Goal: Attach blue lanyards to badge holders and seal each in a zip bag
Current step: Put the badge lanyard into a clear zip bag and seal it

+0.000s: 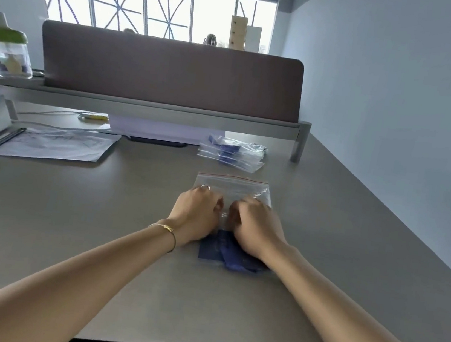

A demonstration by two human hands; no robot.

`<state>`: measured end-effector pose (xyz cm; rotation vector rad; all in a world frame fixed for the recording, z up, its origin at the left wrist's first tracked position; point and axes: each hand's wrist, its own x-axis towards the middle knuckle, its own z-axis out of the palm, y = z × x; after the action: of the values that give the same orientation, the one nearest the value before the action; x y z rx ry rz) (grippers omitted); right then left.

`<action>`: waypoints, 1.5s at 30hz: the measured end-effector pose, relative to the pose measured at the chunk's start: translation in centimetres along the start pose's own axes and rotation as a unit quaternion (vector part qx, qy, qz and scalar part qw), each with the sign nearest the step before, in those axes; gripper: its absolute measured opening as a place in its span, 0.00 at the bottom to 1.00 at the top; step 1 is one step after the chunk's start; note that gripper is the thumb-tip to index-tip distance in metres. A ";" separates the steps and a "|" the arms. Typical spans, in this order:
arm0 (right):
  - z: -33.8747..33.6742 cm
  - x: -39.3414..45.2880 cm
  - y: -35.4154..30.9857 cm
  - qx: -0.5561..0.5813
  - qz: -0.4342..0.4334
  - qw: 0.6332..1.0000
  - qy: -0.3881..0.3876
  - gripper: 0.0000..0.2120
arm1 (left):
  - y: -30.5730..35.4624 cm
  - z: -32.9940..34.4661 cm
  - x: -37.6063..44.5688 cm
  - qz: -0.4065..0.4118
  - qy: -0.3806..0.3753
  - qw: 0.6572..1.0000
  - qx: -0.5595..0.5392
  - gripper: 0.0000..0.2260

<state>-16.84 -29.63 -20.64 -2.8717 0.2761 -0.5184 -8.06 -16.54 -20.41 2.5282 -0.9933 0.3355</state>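
A clear zip bag (232, 187) with a red seal strip lies flat on the grey desk (96, 225), its seal at the far end. A blue lanyard and badge holder (229, 253) show at the bag's near end, under my wrists. My left hand (197, 214) and my right hand (254, 227) sit side by side on the bag's middle, knuckles up, fingers curled down onto the plastic. Whether the fingers pinch the bag or only press it is hidden.
A pile of sealed zip bags (232, 153) holding blue lanyards lies further back. Papers (53, 143) and a black pen (5, 138) are at the left. A brown divider panel (171, 72) on a shelf closes the back, with a green-lidded jar (7, 53) on it.
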 end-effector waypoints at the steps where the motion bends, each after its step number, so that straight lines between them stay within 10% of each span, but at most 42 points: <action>1: 0.6 0.1 0.6 0.021 0.008 1.000 -0.002 0.10 | -0.5 0.4 0.0 -0.001 0.009 1.000 -0.008 0.09; 8: 0.5 0.2 2.4 -0.028 0.063 0.981 -0.183 0.28 | -2.5 1.0 -0.2 -0.044 -0.001 0.997 0.069 0.11; 15: -0.2 3.1 1.5 0.017 0.023 0.999 0.028 0.15 | -1.2 0.6 3.1 0.034 0.021 0.999 0.009 0.12; 21: 1.4 6.2 1.7 -0.048 -0.006 0.999 0.003 0.10 | -1.5 2.3 6.2 0.010 -0.005 1.000 0.014 0.07; 31: 2.8 7.6 5.4 -0.054 0.076 0.978 -0.189 0.31 | -4.0 3.8 6.9 -0.094 -0.052 0.992 0.069 0.22; 45: 1.5 12.2 3.1 0.021 0.024 0.998 -0.050 0.25 | -8.1 1.8 12.1 -0.122 -0.003 0.992 -0.045 0.04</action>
<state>-5.50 -34.98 -18.85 -2.8315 0.3136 -0.3655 6.38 -19.11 -19.92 2.5323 -0.6739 0.2071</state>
